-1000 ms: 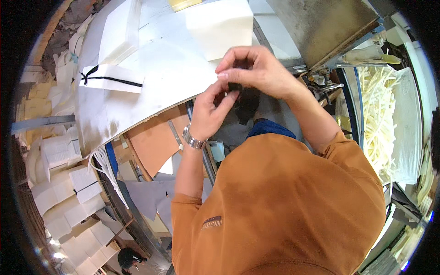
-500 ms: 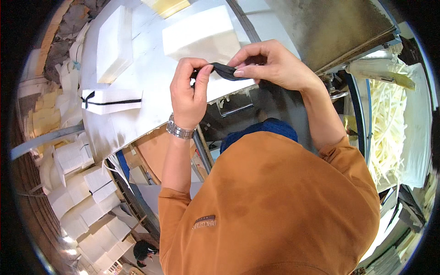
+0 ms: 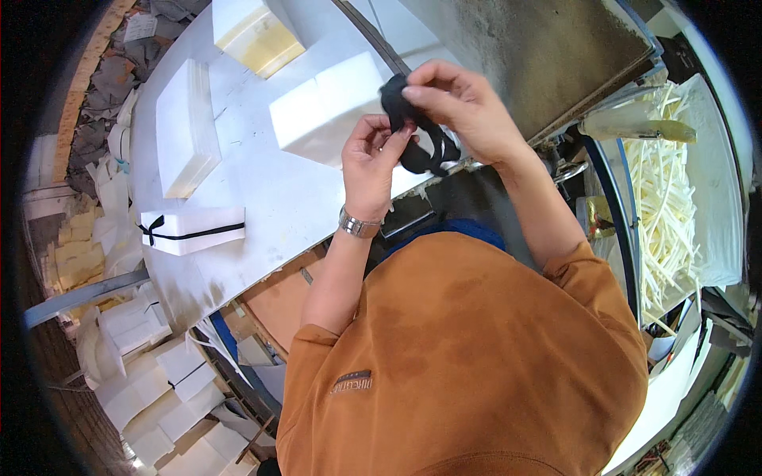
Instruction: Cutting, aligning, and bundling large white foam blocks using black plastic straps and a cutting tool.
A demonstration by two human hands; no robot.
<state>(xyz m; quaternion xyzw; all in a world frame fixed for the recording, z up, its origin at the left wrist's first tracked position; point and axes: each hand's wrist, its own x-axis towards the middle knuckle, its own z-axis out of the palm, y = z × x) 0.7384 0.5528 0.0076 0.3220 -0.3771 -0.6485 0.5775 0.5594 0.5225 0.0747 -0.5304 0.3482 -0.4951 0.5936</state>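
A bunched strip of black cloth (image 3: 423, 160) hangs in loops between my two hands, above the front edge of the table. My left hand (image 3: 371, 163), with a metal watch on its wrist, pinches the strip from the left. Higher and to the right, my right hand (image 3: 464, 103) grips its upper end between thumb and fingers. Just behind my left hand stands a white foam-like block (image 3: 321, 107). At the table's left lies a slimmer white stack (image 3: 194, 230), tied lengthwise with a black strip knotted at its left end.
A tall white stack (image 3: 184, 131) and a white-and-yellow block (image 3: 258, 36) stand farther back on the pale table (image 3: 246, 143). A brown-stained panel (image 3: 524, 55) rises at the right. Beyond it is a bin of pale shredded strips (image 3: 663, 198). White bundles (image 3: 186, 373) are piled at the lower left.
The black strip, stretched level between my hands before, now hangs in loops. My left hand has moved right, and my right hand has tilted upward. The view has shifted slightly.
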